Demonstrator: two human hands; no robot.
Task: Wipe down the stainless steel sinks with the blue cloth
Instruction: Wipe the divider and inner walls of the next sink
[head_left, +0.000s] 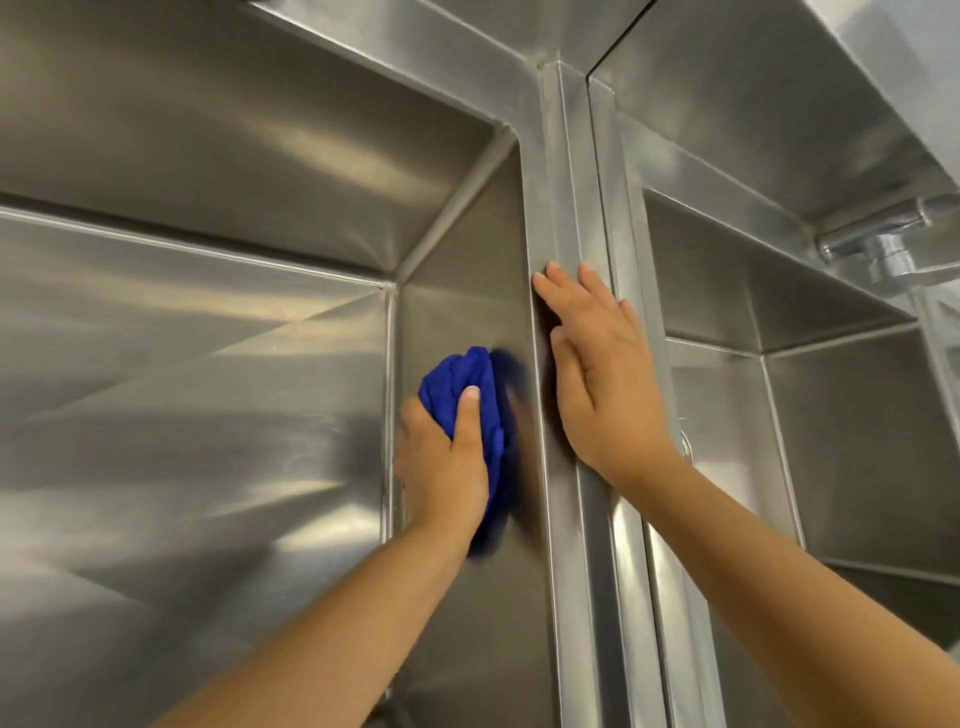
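We grip the blue cloth (475, 410) in the left hand (441, 462), pressing firmly against the sink wall (457, 270), while the flat right hand (602, 374) braces on the divider (571, 182) beside it.

Commercial kitchen or wash-up station. Two deep, square-cornered stainless steel basins side by side, left sink (208, 364) and right sink (841, 441), joined by a folded steel divider ledge (574, 208) between them. Brushed steel panel (727, 93) runs along the far side. Chrome tap fitting (883, 239) at far right above the right sink. All the fixtures are sheet metal.
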